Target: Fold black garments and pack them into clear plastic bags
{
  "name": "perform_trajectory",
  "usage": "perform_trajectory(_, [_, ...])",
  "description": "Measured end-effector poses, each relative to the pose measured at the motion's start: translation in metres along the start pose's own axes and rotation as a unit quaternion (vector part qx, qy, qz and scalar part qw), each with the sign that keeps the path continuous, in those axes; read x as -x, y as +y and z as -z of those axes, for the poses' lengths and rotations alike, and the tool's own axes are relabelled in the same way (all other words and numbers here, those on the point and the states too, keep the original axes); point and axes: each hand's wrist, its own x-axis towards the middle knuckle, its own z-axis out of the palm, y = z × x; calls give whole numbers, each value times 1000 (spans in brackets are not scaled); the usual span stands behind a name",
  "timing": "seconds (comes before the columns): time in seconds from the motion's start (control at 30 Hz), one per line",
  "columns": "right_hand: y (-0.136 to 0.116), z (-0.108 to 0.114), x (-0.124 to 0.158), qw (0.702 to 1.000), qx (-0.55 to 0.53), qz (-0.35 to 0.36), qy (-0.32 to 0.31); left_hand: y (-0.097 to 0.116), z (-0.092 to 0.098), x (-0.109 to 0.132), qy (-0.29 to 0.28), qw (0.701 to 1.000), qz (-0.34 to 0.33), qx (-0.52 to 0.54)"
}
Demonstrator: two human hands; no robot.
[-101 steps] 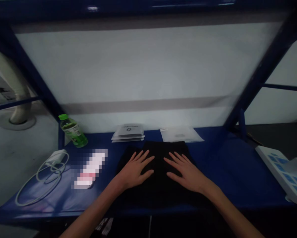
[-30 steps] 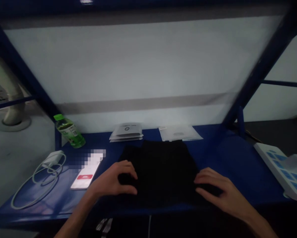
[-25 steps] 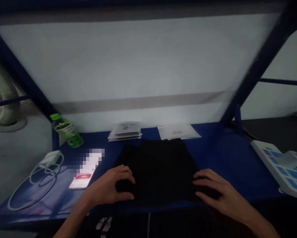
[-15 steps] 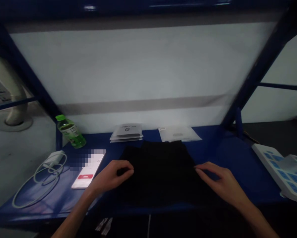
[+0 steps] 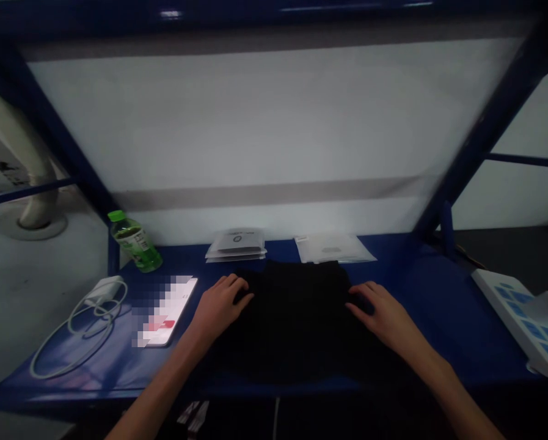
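Observation:
A black folded cloth garment (image 5: pixel 296 324) lies on the blue shelf top (image 5: pixel 443 318), and its front part is lost in shadow. My left hand (image 5: pixel 219 307) curls its fingers over the garment's left edge. On the opposite edge, my right hand (image 5: pixel 378 310) bends its fingers into the cloth. Both hands seem to pinch the fabric, though the dark cloth hides the fingertips.
A smartphone with a lit, pixelated screen (image 5: pixel 162 311) lies left of the garment, near a white charger and cable (image 5: pixel 102 292). A green-capped bottle (image 5: pixel 136 243) stands behind them. Stacked plastic packets (image 5: pixel 236 245) and a clear flat bag (image 5: pixel 333 248) lie at the back. A white-and-blue panel (image 5: pixel 516 324) sits right.
Since the oldest frame, my hands have left the garment's middle and moved to its side edges, fingers curled. Over the last second, both have slid farther back along those edges.

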Motion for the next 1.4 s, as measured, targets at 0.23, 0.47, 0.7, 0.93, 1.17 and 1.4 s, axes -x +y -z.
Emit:
perform_trajectory(0.23, [-70, 10, -14, 994, -88, 69, 18, 34, 14, 48, -27, 995, -74, 63])
perform_trajectory(0.47, [-116, -28, -25, 976, -46, 180, -113, 14, 3, 76, -11, 998, 69, -6])
perform_trajectory(0.7, [-112, -45, -21, 971, -30, 158, -174, 21, 6, 57, -42, 980, 185, -63])
perform_trajectory(0.93, [-115, -46, -17, 972, -44, 160, -163, 33, 1, 21, 79, 973, 215, -25])
perform_trajectory(1.17, [-66, -7, -8, 991, -17, 108, -79, 79, -8, -5, 103, 969, 124, 188])
perform_trajectory(1.4, [2, 3, 14, 996, 9, 40, -76, 113, -38, -6, -28, 998, 2, 49])
